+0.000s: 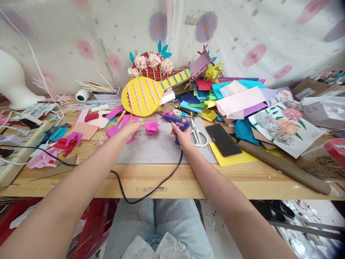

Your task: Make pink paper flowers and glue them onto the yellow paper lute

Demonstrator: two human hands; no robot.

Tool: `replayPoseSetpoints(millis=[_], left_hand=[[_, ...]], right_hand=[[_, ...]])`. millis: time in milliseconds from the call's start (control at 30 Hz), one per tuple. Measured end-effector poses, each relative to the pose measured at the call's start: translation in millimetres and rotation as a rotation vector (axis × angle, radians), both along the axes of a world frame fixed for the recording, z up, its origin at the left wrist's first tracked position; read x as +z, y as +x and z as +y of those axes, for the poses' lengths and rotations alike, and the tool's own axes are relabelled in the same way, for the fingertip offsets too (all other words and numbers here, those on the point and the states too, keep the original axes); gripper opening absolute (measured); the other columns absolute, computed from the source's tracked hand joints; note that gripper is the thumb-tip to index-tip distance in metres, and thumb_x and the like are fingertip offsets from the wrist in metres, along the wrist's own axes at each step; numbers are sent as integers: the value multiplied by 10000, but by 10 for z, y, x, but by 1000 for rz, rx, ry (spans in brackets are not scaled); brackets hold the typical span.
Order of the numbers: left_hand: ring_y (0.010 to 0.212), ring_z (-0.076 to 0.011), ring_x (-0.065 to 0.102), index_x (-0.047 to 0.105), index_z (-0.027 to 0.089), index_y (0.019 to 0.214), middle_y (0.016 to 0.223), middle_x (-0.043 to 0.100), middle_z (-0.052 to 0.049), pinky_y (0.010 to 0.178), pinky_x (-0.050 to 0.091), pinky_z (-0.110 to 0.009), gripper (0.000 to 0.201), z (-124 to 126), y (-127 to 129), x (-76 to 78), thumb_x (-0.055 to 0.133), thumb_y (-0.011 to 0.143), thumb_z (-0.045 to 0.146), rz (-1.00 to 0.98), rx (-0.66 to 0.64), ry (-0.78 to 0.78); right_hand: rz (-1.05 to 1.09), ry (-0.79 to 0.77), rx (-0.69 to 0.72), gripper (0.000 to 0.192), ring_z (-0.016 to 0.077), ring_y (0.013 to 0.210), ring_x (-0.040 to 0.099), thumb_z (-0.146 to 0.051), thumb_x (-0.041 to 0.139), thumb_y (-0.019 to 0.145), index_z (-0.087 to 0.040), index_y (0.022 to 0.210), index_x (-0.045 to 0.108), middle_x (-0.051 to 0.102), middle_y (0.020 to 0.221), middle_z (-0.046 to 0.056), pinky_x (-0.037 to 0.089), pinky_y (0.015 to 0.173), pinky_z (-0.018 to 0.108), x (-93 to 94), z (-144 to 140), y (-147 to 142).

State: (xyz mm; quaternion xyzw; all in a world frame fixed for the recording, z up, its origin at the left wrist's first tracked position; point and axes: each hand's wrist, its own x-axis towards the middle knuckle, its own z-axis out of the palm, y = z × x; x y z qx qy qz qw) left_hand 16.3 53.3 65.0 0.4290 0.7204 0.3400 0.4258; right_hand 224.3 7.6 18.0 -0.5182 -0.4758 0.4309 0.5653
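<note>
My right hand (182, 136) is wrapped round the handle of a purple-blue glue gun (176, 120); its nozzle points left over the grey cutting mat (159, 154). A black cord (151, 197) runs from its handle, dips past the table edge and goes off left. My left hand (132, 129) is over magenta paper pieces (126, 124) at the mat's left side, its fingers stretched out to the right, with nothing visible in them. Just right of those fingertips lies a magenta paper flower (152, 127). White-handled scissors (198, 136) lie right of my right hand.
Behind the mat leans a yellow paper lute (141, 96), before a red piece with pale roses (153, 62). Coloured paper sheets (239, 100) pile up at right. A black phone (223, 139), a wooden stick (283, 167) and, at left, a power strip (23, 151) lie around.
</note>
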Motion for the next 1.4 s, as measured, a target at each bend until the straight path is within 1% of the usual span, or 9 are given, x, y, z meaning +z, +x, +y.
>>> replayPoseSetpoints(millis=[133, 267, 333, 600, 867, 1067, 1167, 1267, 1400], left_hand=[[602, -128, 559, 538, 170, 739, 698, 557, -16, 546, 432, -251, 259, 34, 10, 65, 729, 609, 286, -92, 25, 4], [615, -123, 593, 506, 161, 758, 695, 618, -17, 591, 454, -252, 398, 16, 70, 59, 811, 502, 166, -144, -78, -25], [594, -114, 594, 491, 159, 760, 649, 618, -4, 594, 469, -248, 426, 9, 89, 33, 813, 487, 107, -163, -84, -38], [542, -101, 571, 482, 164, 752, 603, 592, 14, 563, 473, -241, 399, -5, 66, -5, 796, 523, 78, -175, -50, -22], [509, -94, 556, 483, 167, 739, 600, 609, 10, 546, 443, -235, 296, -41, 56, 61, 730, 609, 68, -175, -26, -49], [534, -111, 565, 484, 160, 775, 619, 591, -1, 537, 450, -242, 320, -61, 67, 117, 732, 599, 62, -98, -52, 17], [550, -117, 564, 486, 164, 807, 627, 553, 21, 527, 441, -236, 351, -63, 76, 80, 737, 580, 70, -28, -112, 103], [544, -104, 528, 490, 178, 832, 599, 502, 52, 542, 428, -228, 356, -41, 60, -2, 724, 579, 87, 36, -245, 254], [596, -104, 529, 489, 191, 903, 627, 517, 56, 609, 421, -235, 355, -19, 13, -56, 686, 612, 134, 61, -454, 432]], right_hand=[[-6, -1, -1, 432, 80, 394, 371, -591, 583, 708, -197, 542, 521, 432, 401, -33, 301, 401, 217, -3, 1, 0], [-1, -6, -10, 435, 77, 391, 367, -593, 584, 704, -194, 542, 520, 442, 411, -32, 300, 402, 220, -7, 6, -1], [1, -7, -14, 436, 76, 393, 371, -592, 584, 704, -193, 543, 521, 447, 416, -31, 306, 408, 220, -10, 7, 0], [-2, -12, 0, 440, 73, 387, 366, -590, 581, 708, -187, 538, 533, 453, 414, -29, 301, 401, 219, 2, -2, 0], [-1, -16, 1, 436, 69, 385, 361, -578, 581, 716, -189, 524, 530, 442, 414, -31, 294, 404, 219, -7, 4, 1], [70, 2, 11, 419, 56, 398, 370, -569, 602, 694, -180, 556, 530, 521, 505, -16, 298, 397, 213, 11, -7, -7], [189, -10, 2, 364, 55, 448, 438, -526, 656, 645, -177, 639, 553, 591, 627, -2, 328, 408, 199, 35, 18, -19], [282, -61, -41, 347, 83, 561, 540, -431, 734, 553, -184, 718, 553, 604, 677, -7, 386, 459, 189, 36, 96, -41], [328, -111, -36, 408, 79, 554, 519, -331, 781, 461, -185, 756, 541, 585, 679, -34, 424, 488, 208, 11, 220, -95]])
